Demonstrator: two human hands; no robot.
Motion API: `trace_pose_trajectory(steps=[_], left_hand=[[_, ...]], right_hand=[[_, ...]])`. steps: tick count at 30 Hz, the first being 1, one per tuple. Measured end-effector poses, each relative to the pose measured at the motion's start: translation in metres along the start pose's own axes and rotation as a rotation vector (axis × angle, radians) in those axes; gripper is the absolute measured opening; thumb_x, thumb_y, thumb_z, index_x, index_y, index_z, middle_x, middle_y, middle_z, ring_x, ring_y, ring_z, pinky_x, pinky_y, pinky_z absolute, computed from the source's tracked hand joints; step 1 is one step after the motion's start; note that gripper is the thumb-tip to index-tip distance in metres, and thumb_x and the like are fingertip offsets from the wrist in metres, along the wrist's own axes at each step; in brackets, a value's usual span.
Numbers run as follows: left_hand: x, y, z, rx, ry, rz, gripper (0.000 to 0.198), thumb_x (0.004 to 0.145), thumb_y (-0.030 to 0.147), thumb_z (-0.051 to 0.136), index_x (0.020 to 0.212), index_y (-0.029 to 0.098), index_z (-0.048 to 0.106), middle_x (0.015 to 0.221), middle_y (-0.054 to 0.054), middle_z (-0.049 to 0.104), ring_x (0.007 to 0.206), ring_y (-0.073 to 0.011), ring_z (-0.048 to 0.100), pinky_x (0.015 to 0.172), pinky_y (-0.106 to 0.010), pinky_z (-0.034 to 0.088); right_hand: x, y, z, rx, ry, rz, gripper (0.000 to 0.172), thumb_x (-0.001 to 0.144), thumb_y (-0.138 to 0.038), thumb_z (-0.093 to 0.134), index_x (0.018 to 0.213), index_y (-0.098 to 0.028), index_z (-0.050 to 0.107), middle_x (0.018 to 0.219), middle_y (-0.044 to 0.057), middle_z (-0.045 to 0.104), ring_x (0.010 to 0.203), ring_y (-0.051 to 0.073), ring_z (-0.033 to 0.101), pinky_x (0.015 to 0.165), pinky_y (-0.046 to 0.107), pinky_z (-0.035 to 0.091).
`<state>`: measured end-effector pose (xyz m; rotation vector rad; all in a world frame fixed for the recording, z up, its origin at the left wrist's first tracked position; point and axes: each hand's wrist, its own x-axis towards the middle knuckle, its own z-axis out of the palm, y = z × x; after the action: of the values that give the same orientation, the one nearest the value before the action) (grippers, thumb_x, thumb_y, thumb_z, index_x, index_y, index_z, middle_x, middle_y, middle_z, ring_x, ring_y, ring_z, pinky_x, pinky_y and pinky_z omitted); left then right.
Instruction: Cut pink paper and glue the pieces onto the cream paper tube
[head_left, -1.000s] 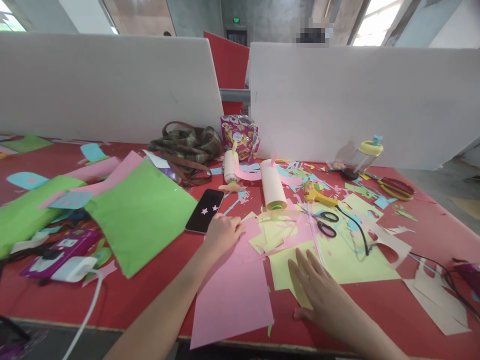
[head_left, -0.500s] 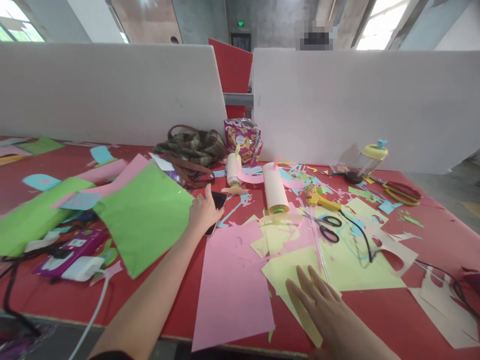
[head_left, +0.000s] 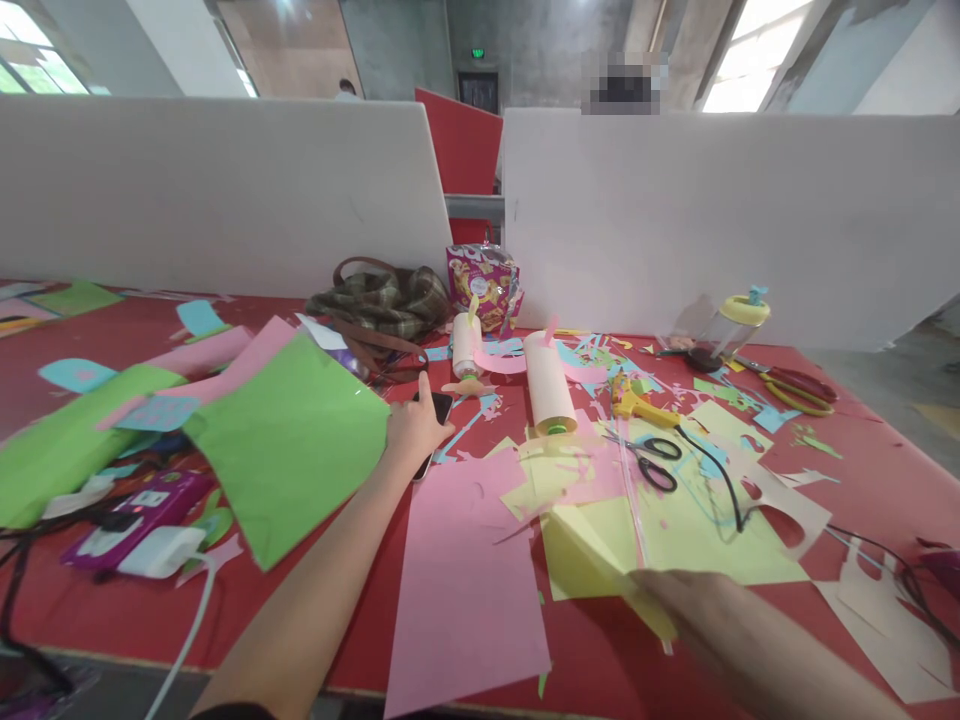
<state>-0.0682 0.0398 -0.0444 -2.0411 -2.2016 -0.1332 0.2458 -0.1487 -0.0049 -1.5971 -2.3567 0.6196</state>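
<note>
My left hand [head_left: 417, 428] is wrapped round a dark phone [head_left: 441, 408] lying on the red table, to the right of a green sheet [head_left: 289, 450]. Its thumb points up. My right hand [head_left: 675, 598] is at the edge of a yellow sheet [head_left: 581, 560], which is partly lifted and bent; motion blurs the fingers, which look closed on its right edge. A pink sheet [head_left: 469, 590] lies flat between my hands. Two cream paper rolls, a small one [head_left: 466, 345] and a large one [head_left: 550, 385], stand behind it.
Black scissors [head_left: 654, 462] and a yellow glue gun [head_left: 641, 405] with a cable lie at the right. Farther back are a jar [head_left: 733, 330], a snack bag [head_left: 486, 285] and a plaid bag [head_left: 386, 295]. A purple power strip [head_left: 146, 520] sits at the left, amid paper scraps.
My right hand has gone from lying spread on the yellow sheet to its right edge, and the sheet has turned and bent. My left hand stays at the phone.
</note>
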Motion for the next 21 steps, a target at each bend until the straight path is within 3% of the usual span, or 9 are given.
trace_pose_trajectory(steps=[2,6,8,10,12,14,17,19,21], left_hand=[[0.0,-0.001,0.0,0.001,0.003,0.009,0.087,0.065,0.041,0.053,0.129,0.003,0.008,0.077,-0.016,0.062,0.074,-0.0301,0.059,0.065,-0.033,0.039],[-0.003,-0.002,-0.001,-0.035,0.011,-0.013,0.084,0.066,0.041,0.053,0.13,0.006,0.01,0.078,-0.015,0.062,0.077,-0.0311,0.057,0.062,-0.033,0.041],[-0.007,-0.001,-0.004,-0.081,0.042,-0.039,0.078,0.069,0.04,0.051,0.129,0.006,0.014,0.087,-0.017,0.06,0.083,-0.0328,0.055,0.065,-0.036,0.041],[-0.014,0.001,-0.011,-0.168,0.114,-0.044,0.07,0.071,0.037,0.049,0.126,0.005,0.021,0.103,-0.023,0.053,0.092,-0.0359,0.051,0.073,-0.043,0.039],[-0.024,0.007,-0.02,-0.351,0.181,0.092,0.063,0.073,0.032,0.047,0.124,0.005,0.024,0.115,-0.024,0.044,0.104,-0.0363,0.043,0.083,-0.049,0.033],[-0.036,0.013,-0.028,-0.415,0.149,0.231,0.054,0.073,0.027,0.047,0.123,0.015,0.029,0.121,-0.012,0.044,0.11,-0.0258,0.041,0.091,-0.038,0.033],[-0.056,0.021,-0.035,-0.667,-0.07,0.525,0.046,0.075,0.012,0.037,0.121,0.02,0.032,0.119,-0.006,0.047,0.105,-0.0173,0.046,0.086,-0.03,0.04],[-0.065,0.023,-0.035,-0.73,-0.147,0.584,0.038,0.076,0.008,0.033,0.111,0.019,0.043,0.107,-0.005,0.055,0.096,-0.0159,0.051,0.081,-0.03,0.043],[-0.07,0.025,-0.033,-0.724,-0.121,0.592,0.026,0.077,0.01,0.035,0.094,0.018,0.053,0.104,-0.005,0.055,0.097,-0.0173,0.05,0.084,-0.033,0.041]], right_hand=[[0.002,0.006,-0.021,-0.059,-0.053,-0.002,0.048,0.068,-0.003,0.04,0.101,-0.034,0.057,0.093,0.001,0.066,0.078,0.019,0.063,0.063,0.027,0.051],[0.013,0.001,-0.056,-0.222,0.24,-0.012,0.024,0.08,-0.025,0.041,0.098,-0.027,0.056,0.074,0.004,0.067,0.061,0.02,0.062,0.047,0.027,0.047],[0.024,-0.008,-0.061,-0.252,0.372,-0.108,0.024,0.083,-0.025,0.036,0.097,-0.024,0.055,0.072,0.004,0.066,0.057,0.018,0.06,0.046,0.027,0.046],[0.04,-0.018,-0.055,-0.273,0.414,-0.266,0.024,0.083,-0.019,0.035,0.096,-0.022,0.055,0.082,0.006,0.065,0.07,0.018,0.061,0.056,0.028,0.048],[0.059,-0.026,-0.043,-0.282,0.408,-0.393,0.026,0.082,-0.011,0.035,0.095,-0.019,0.056,0.086,0.007,0.065,0.081,0.018,0.059,0.07,0.032,0.047],[0.077,-0.031,-0.027,-0.297,0.355,-0.435,0.027,0.081,-0.007,0.035,0.089,-0.017,0.059,0.085,0.007,0.065,0.08,0.018,0.058,0.072,0.034,0.045],[0.096,-0.031,-0.008,-0.32,0.072,-0.449,0.018,0.08,-0.015,0.043,0.078,-0.018,0.06,0.076,0.004,0.064,0.074,0.018,0.058,0.066,0.032,0.045],[0.104,-0.027,-0.003,-0.288,-0.068,-0.491,0.014,0.078,-0.029,0.05,0.082,-0.019,0.06,0.079,0.004,0.063,0.078,0.019,0.057,0.068,0.032,0.045],[0.112,-0.02,-0.004,-0.254,-0.053,-0.472,0.022,0.076,-0.036,0.051,0.088,-0.019,0.059,0.083,0.006,0.063,0.081,0.021,0.057,0.071,0.034,0.044]])
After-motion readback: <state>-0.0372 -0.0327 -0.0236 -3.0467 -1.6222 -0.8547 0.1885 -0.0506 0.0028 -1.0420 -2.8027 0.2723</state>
